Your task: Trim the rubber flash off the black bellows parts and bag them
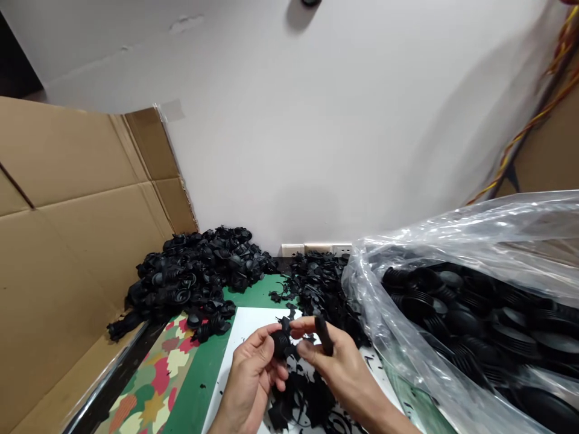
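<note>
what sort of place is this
Likely a small workshop or hand-finishing corner, though one view can't settle it. Signs: a heap of black parts against the wall, a clear plastic bag holding ribbed black pieces, and a white sheet strewn with black scraps.

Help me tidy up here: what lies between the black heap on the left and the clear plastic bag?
In the head view, a loose pile of thin black scraps lies there, with some green surface showing between it and the heap.
</note>
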`<action>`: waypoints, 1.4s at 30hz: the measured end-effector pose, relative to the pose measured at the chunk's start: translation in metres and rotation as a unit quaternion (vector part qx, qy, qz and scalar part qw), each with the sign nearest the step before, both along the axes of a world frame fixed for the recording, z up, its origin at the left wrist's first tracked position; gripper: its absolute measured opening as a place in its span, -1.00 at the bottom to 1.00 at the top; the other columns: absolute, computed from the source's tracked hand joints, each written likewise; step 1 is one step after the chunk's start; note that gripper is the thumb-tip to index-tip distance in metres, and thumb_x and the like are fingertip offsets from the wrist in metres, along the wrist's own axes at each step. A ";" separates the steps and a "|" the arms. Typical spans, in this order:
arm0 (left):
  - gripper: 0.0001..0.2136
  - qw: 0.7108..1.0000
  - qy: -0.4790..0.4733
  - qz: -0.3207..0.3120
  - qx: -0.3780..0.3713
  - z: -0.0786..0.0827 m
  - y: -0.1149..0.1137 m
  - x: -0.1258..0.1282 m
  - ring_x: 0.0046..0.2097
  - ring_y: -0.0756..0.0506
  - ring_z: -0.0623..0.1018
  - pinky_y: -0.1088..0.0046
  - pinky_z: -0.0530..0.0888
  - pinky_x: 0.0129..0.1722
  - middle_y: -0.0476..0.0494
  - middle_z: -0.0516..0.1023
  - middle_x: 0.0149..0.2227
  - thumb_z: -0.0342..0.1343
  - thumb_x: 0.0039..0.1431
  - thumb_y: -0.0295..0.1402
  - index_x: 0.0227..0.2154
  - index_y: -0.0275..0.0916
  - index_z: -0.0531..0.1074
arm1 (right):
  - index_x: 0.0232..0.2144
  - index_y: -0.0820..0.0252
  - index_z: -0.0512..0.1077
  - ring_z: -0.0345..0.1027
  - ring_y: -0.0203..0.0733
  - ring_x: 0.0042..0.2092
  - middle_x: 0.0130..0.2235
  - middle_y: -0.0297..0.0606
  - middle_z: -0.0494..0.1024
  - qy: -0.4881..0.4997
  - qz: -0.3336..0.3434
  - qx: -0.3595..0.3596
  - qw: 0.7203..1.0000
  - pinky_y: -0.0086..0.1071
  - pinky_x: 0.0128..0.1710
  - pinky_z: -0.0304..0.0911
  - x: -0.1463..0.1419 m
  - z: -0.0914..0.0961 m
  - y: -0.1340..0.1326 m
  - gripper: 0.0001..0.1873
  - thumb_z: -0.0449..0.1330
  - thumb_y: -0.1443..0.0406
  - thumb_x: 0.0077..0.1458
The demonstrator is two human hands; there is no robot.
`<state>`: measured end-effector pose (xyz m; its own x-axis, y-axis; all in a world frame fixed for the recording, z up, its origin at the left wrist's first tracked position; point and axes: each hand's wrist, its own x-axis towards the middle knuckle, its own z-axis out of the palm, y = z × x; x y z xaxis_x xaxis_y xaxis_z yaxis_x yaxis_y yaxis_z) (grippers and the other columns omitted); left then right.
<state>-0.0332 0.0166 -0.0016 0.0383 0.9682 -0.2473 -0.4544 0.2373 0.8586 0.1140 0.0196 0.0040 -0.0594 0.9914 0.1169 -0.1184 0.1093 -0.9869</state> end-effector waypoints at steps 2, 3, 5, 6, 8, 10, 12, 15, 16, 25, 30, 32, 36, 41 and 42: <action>-0.71 1.000 -0.021 -0.012 -0.004 -0.001 0.000 0.000 -0.63 0.07 0.42 0.64 0.31 -0.68 -0.05 0.48 -0.60 0.35 -0.14 -0.27 -0.36 -0.36 0.53 | -0.36 0.14 0.51 0.38 -0.10 -0.23 -0.31 -0.24 0.50 -0.034 -0.006 0.084 0.996 -0.31 -0.23 0.27 -0.004 -0.004 -0.003 -0.80 0.23 0.38 -0.16; -0.72 0.999 -0.028 -0.023 -0.006 -0.001 -0.001 0.001 -0.62 0.06 0.43 0.64 0.33 -0.67 -0.07 0.49 -0.58 0.34 -0.12 -0.27 -0.39 -0.37 0.52 | -0.38 0.12 0.51 0.37 -0.13 -0.25 -0.31 -0.25 0.48 -0.045 -0.018 0.119 0.992 -0.33 -0.26 0.27 -0.008 -0.007 -0.003 -0.79 0.21 0.41 -0.16; -0.73 0.998 -0.034 -0.045 -0.011 -0.001 -0.003 0.003 -0.61 0.06 0.45 0.63 0.34 -0.66 -0.09 0.51 -0.55 0.33 -0.11 -0.26 -0.42 -0.38 0.51 | -0.45 0.13 0.51 0.36 -0.19 -0.32 -0.36 -0.27 0.44 -0.042 -0.050 0.163 0.985 -0.40 -0.35 0.27 -0.014 -0.015 -0.003 -0.86 0.20 0.41 -0.13; -0.72 0.998 -0.033 -0.053 -0.013 -0.001 -0.004 0.004 -0.61 0.06 0.45 0.63 0.34 -0.66 -0.10 0.52 -0.53 0.34 -0.12 -0.26 -0.43 -0.38 0.50 | -0.50 0.14 0.49 0.34 -0.21 -0.36 -0.40 -0.28 0.41 -0.033 -0.065 0.166 0.984 -0.42 -0.40 0.25 -0.017 -0.018 -0.002 -0.92 0.20 0.39 -0.10; -0.71 0.998 -0.022 -0.064 -0.006 0.000 -0.006 0.005 -0.63 0.07 0.44 0.63 0.31 -0.67 -0.09 0.52 -0.54 0.34 -0.14 -0.24 -0.45 -0.38 0.48 | -0.59 0.16 0.43 0.30 -0.23 -0.42 -0.47 -0.32 0.38 -0.019 -0.085 0.151 0.985 -0.43 -0.46 0.21 -0.020 -0.023 0.000 -0.90 0.19 0.34 -0.07; -0.71 0.998 0.008 -0.066 0.020 0.000 -0.009 0.007 -0.67 0.09 0.39 0.64 0.27 -0.69 -0.03 0.48 -0.64 0.33 -0.13 -0.21 -0.48 -0.36 0.46 | -0.63 0.17 0.36 0.25 -0.24 -0.46 -0.53 -0.36 0.34 -0.031 -0.096 0.129 0.987 -0.42 -0.47 0.17 -0.019 -0.024 0.001 -0.84 0.17 0.31 -0.04; -0.71 0.995 0.054 -0.065 0.062 -0.001 -0.010 0.007 -0.71 0.10 0.34 0.65 0.22 -0.69 0.00 0.44 -0.74 0.31 -0.09 -0.20 -0.47 -0.35 0.45 | -0.63 0.17 0.30 0.20 -0.26 -0.49 -0.56 -0.39 0.31 -0.057 -0.101 0.094 0.989 -0.42 -0.48 0.13 -0.017 -0.023 0.001 -0.81 0.12 0.28 -0.02; -0.72 0.986 0.109 -0.068 0.105 -0.003 -0.008 0.007 -0.73 0.11 0.30 0.64 0.19 -0.69 0.00 0.44 -0.77 0.29 -0.07 -0.19 -0.47 -0.34 0.45 | -0.64 0.15 0.22 0.13 -0.26 -0.51 -0.60 -0.41 0.25 -0.085 -0.116 0.046 0.989 -0.41 -0.51 0.09 -0.018 -0.019 0.000 -0.78 0.06 0.22 -0.02; -0.72 0.985 0.115 -0.072 0.108 -0.002 -0.007 0.006 -0.74 0.11 0.29 0.64 0.18 -0.70 0.00 0.43 -0.79 0.29 -0.08 -0.19 -0.48 -0.34 0.45 | -0.65 0.14 0.20 0.12 -0.26 -0.51 -0.60 -0.41 0.23 -0.090 -0.122 0.040 0.988 -0.41 -0.52 0.09 -0.020 -0.017 -0.001 -0.77 0.04 0.21 -0.02; -0.71 0.984 0.073 -0.164 0.001 0.006 -0.015 -0.001 -0.85 0.14 0.21 0.66 -0.02 -0.85 0.06 0.36 -0.81 0.39 -0.32 -0.23 -0.63 -0.34 0.47 | -0.70 0.07 0.15 0.11 -0.23 -0.60 -0.66 -0.38 0.25 -0.140 -0.237 0.002 0.961 -0.37 -0.61 0.07 0.010 -0.002 0.016 -0.70 0.02 0.08 -0.07; -0.70 0.995 0.009 -0.103 0.006 0.015 -0.014 -0.006 -0.75 0.10 0.37 0.66 0.14 -0.77 -0.01 0.43 -0.70 0.39 -0.25 -0.23 -0.51 -0.37 0.53 | -0.63 0.12 0.31 0.21 -0.17 -0.54 -0.62 -0.35 0.35 -0.178 -0.227 0.012 0.957 -0.35 -0.54 0.11 0.033 -0.004 0.025 -0.72 0.07 0.08 -0.06; -0.71 0.995 -0.012 -0.093 0.015 0.016 -0.008 -0.007 -0.71 0.09 0.38 0.64 0.20 -0.73 -0.06 0.47 -0.65 0.36 -0.19 -0.25 -0.44 -0.38 0.55 | -0.62 0.14 0.37 0.28 -0.11 -0.49 -0.59 -0.31 0.42 -0.187 -0.208 0.016 0.960 -0.31 -0.47 0.16 0.031 -0.008 0.025 -0.71 0.10 0.07 -0.09; -0.75 0.996 -0.044 -0.077 0.014 0.014 -0.002 -0.008 -0.66 0.08 0.40 0.64 0.23 -0.70 -0.12 0.50 -0.58 0.32 -0.10 -0.33 -0.37 -0.42 0.54 | -0.43 0.18 0.51 0.40 0.00 -0.28 -0.37 -0.19 0.56 -0.173 -0.171 0.014 0.970 -0.25 -0.28 0.24 0.028 -0.014 0.024 -0.69 0.09 0.12 -0.11; -0.75 0.992 -0.097 -0.075 -0.001 0.015 -0.005 -0.008 -0.62 0.10 0.40 0.65 0.29 -0.65 -0.11 0.50 -0.53 0.32 -0.07 -0.36 -0.34 -0.43 0.52 | -0.48 0.19 0.48 0.25 -0.16 -0.46 -0.53 -0.32 0.41 -0.151 -0.100 0.000 0.983 -0.33 -0.42 0.15 0.027 -0.011 0.014 -0.72 0.11 0.11 -0.05; -0.73 0.991 -0.110 -0.076 -0.002 0.017 -0.006 -0.008 -0.61 0.10 0.41 0.64 0.30 -0.63 -0.12 0.52 -0.51 0.34 -0.11 -0.36 -0.34 -0.43 0.52 | -0.51 0.20 0.46 0.18 -0.22 -0.51 -0.57 -0.36 0.35 -0.142 -0.069 -0.014 0.987 -0.35 -0.48 0.11 0.026 -0.008 0.011 -0.70 0.10 0.10 -0.02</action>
